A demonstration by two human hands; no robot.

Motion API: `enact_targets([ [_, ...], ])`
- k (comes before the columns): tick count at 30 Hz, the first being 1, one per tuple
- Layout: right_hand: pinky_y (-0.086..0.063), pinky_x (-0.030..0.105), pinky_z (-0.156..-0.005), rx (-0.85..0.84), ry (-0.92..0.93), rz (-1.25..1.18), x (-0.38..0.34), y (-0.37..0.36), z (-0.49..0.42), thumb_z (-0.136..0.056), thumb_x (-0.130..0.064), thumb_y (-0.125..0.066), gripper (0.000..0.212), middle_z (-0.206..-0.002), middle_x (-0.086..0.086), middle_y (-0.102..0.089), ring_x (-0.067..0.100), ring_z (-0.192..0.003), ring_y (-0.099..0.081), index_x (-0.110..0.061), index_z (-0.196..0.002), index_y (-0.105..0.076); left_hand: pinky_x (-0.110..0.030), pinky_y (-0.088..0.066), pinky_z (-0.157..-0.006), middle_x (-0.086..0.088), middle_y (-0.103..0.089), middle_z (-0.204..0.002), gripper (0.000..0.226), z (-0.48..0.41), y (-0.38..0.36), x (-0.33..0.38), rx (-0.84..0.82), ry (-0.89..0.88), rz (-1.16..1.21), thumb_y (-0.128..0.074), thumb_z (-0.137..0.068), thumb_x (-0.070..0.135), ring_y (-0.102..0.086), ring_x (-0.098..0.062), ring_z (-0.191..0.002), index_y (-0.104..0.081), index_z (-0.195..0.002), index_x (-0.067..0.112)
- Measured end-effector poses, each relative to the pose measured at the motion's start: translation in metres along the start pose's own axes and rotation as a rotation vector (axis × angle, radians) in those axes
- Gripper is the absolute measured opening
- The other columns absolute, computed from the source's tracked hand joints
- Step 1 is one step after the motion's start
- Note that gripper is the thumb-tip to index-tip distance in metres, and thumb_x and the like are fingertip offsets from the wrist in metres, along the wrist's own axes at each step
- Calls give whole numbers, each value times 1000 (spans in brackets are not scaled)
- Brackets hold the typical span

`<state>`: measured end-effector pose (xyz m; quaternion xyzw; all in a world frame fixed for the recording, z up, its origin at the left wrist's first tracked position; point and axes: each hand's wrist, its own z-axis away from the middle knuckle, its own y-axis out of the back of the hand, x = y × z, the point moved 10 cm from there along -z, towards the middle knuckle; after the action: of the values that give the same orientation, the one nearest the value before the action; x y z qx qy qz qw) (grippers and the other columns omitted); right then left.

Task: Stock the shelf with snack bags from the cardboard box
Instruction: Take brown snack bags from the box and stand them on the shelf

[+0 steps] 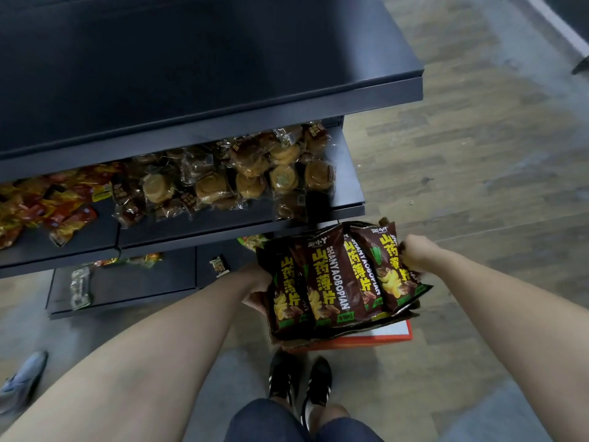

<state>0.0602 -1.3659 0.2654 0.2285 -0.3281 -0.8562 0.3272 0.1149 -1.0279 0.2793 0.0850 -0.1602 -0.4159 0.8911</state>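
Now four brown snack bags (344,275) stand side by side in a row just above the cardboard box (366,342), which sits on the wood floor. The left grip (258,290) curls round the row's left end, and the right grip (411,254) pinches the rightmost bag, so both hold the row between them. Beyond the box stands the dark shelf (153,232), with wrapped pastries (251,173) on a tier higher than the box.

The left hand (255,290) and right hand (411,254) gripped a row of 4 brown snack bags (338,275) from either end, above the cardboard box (347,334), beside the dark shelf (191,231) holding wrapped pastries (223,177).
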Motion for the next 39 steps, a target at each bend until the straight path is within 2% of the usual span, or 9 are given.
enact_targets([
  [2,-46,33,-61,4,18,6,-4,-1,-2,-96,-9,-43,33,-64,5,-49,27,-71,-56,-10,-63,-42,-34,-53,-36,-6,-57,-58,33,0,4,3,39,-16,15,-37,-96,-3,-61,-19,-36,-45,-65,6],
  [7,-50,34,-60,-6,-3,-1,0,-1,-2,-94,-6,-42,28,-64,5,-50,24,-62,-56,-9,-66,-45,-29,-52,-36,-13,-58,-69,26,-3,6,2,57,34,-44,-36,-96,1,-63,-22,-53,-47,-73,6],
  [15,-45,30,-59,-79,-5,-105,12,-6,-1,-100,-21,-46,33,-88,15,-62,23,-69,-55,7,-109,-60,-33,-55,-66,-14,-61,-74,30,-11,18,10,170,5,-160,-36,-97,18,-61,-24,-62,-51,-76,3],
  [20,-46,33,-58,-72,3,-176,12,-3,-3,-100,-19,-47,34,-80,16,-60,21,-62,-50,11,-106,-61,-34,-52,-59,-14,-54,-76,16,-15,24,19,212,-37,-162,-41,-96,18,-56,-24,-63,-48,-102,5],
  [23,-45,31,-54,-78,-8,-207,11,-1,-1,-100,-21,-45,33,-79,13,-57,20,-63,-50,8,-106,-61,-30,-50,-50,-14,-55,-73,33,-16,25,22,232,-59,-200,-42,-94,16,-56,-23,-60,-47,-122,0],
  [27,-49,28,-55,-83,-22,-259,12,4,1,-100,-21,-43,31,-93,17,-64,24,-73,-59,4,-108,-60,-30,-48,-60,-17,-63,-87,41,-13,28,28,275,-110,-171,-40,-90,14,-60,-25,-70,-47,-129,0],
  [31,-56,43,-77,151,-16,-184,6,41,9,-97,-14,-39,29,-100,24,-67,35,-86,-64,3,-100,-62,-43,-42,-89,-18,-42,-133,48,7,49,49,518,-253,-198,-46,-87,15,-44,-36,-120,-34,-133,8],
  [35,-52,43,-86,397,92,-206,-25,78,30,-93,-17,-38,30,-107,19,-67,35,-95,-62,-7,-104,-64,-45,-40,-98,-15,-38,-133,40,46,53,82,698,-441,-225,-46,-89,16,-40,-34,-122,-37,-127,8],
  [39,-52,43,-83,456,200,-189,-64,85,55,-92,-20,-41,26,-109,16,-67,36,-99,-62,-15,-104,-64,-46,-46,-93,-14,-45,-133,45,59,23,101,552,-516,-185,-43,-91,26,-51,-34,-114,-36,-133,11],
])
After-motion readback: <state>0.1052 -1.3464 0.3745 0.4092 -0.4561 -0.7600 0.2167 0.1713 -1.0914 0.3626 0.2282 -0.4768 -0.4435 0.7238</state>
